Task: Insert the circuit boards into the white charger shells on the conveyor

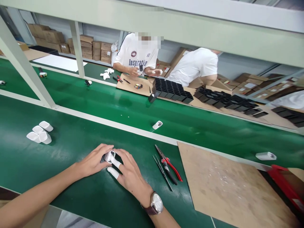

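Note:
Both my hands rest on the green mat at the near edge of the bench. Between them is a small white plastic housing (109, 156). My left hand (95, 161) holds it from the left with thumb and fingers. My right hand (129, 172), with white finger cots on two fingers and a wristwatch, grips it from the right. Red-handled pliers (169, 164) and thin tweezers (162, 172) lie just right of my right hand.
Several white housings (40, 132) stand at the left. A brown board (228, 186) lies at the right, a red bin (286, 183) beyond it. White parts (157, 124) (266, 155) ride the green conveyor. Two people work across it beside trays of black parts (172, 90).

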Tool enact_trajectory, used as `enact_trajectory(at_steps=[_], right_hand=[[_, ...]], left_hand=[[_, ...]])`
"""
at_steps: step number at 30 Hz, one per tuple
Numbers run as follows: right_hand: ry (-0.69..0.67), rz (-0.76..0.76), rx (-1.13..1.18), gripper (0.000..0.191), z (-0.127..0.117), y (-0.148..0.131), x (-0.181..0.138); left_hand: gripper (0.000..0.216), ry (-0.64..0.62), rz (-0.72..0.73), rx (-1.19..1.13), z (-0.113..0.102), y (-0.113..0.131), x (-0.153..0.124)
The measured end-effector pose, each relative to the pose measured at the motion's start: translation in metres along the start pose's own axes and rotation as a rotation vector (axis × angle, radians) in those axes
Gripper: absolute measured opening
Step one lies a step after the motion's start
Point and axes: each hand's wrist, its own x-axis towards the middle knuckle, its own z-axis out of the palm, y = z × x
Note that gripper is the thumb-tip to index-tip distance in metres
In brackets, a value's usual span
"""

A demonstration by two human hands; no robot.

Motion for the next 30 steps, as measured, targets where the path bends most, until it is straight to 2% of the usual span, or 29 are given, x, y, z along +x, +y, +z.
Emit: enact_trajectory(at_steps=[5, 7, 10, 15, 21, 26, 30], right_hand=[[0.116, 0.041, 0.164, 0.037, 0.005, 0.002, 0.006], [0.088, 0.035, 0.141, 0.039, 0.007, 0.002, 0.006], [0.023, -0.053, 0.052, 0.034, 0.007, 0.003, 0.003], [0.037, -0.121, -0.021, 0.023, 0.009, 0.008, -0.004], [0.081, -0.052, 0.074, 0.037, 0.012, 0.008, 0.002], [0.031, -0.044, 0.004, 0.032, 0.012, 0.006, 0.006], [0.064, -0.031, 0.036, 0.04, 0.01, 0.005, 0.006]], left_hand=[[0.078, -0.081, -0.041, 0.001, -0.002, 0.0, 0.0], [0.08, -0.102, -0.063, -0.013, -0.001, 0.0, 0.0], [0.079, -0.127, -0.069, -0.039, -0.001, 0.001, 0.0], [0.08, -0.148, -0.083, -0.054, -0.002, 0.004, 0.001], [0.081, -0.148, -0.084, -0.026, -0.005, 0.006, 0.003], [0.082, -0.171, -0.077, -0.031, -0.007, 0.007, 0.003], [0.084, -0.176, -0.079, -0.021, -0.006, 0.006, 0.002]])
